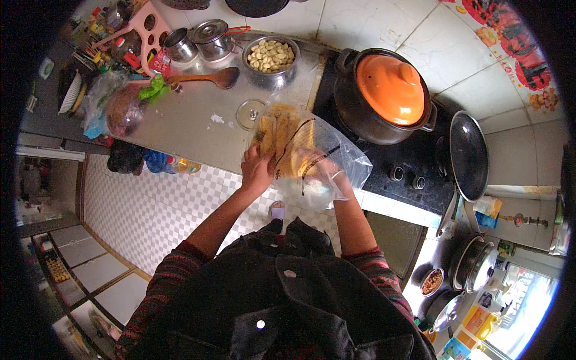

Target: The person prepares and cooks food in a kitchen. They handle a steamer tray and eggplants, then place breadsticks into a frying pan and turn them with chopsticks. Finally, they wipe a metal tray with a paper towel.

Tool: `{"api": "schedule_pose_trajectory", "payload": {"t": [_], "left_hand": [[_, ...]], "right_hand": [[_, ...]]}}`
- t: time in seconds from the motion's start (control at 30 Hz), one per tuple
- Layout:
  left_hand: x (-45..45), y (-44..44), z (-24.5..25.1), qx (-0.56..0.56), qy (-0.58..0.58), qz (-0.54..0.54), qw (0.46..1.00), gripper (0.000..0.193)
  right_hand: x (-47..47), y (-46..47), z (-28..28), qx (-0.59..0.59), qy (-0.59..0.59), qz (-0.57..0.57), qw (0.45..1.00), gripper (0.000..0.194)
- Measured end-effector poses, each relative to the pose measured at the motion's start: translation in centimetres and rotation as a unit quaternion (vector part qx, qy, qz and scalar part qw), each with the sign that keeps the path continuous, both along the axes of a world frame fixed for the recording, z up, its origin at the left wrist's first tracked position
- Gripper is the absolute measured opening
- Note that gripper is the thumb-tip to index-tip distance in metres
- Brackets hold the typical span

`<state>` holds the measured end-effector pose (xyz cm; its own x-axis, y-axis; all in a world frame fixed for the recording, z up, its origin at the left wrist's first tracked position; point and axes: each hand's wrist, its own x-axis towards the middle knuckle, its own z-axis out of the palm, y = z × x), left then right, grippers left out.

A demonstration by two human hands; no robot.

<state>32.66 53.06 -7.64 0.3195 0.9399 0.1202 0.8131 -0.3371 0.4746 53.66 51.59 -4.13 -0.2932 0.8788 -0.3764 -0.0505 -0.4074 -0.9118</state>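
A clear plastic bag [288, 139] with yellow-brown pieces of food inside is held over the counter's front edge. My left hand [258, 167] grips its left side, fingers closed on the plastic. My right hand [326, 168] is inside the bag's opening on the right, seen blurred through the plastic; what its fingers touch is hidden. Just behind the bag, a small glass lid [250, 114] lies on the metal counter [193, 121]. Farther back stands a metal bowl of peeled garlic cloves [271, 56], with a wooden spoon [225, 78] to its left.
A black pot with an orange lid [391, 90] stands on the black gas stove [382, 157], right of the bag. A frying pan [469, 155] leans upright beyond it. Two small steel pots [211, 38], a pink rack [148, 36] and plastic bags [101, 96] occupy the counter's back and left.
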Motion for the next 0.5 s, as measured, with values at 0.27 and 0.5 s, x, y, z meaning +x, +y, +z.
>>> {"api": "schedule_pose_trajectory", "payload": {"t": [0.27, 0.5], "left_hand": [[1.8, -0.4, 2.9, 0.085, -0.020, -0.056, 0.995, 0.050], [1.5, 0.7, 1.4, 0.020, -0.038, -0.112, 0.993, 0.039]], "right_hand": [[-0.3, -0.6, -1.3, -0.160, 0.331, -0.101, 0.925, 0.050], [0.7, 0.1, -5.8, -0.122, 0.207, -0.089, 0.967, 0.048]]}}
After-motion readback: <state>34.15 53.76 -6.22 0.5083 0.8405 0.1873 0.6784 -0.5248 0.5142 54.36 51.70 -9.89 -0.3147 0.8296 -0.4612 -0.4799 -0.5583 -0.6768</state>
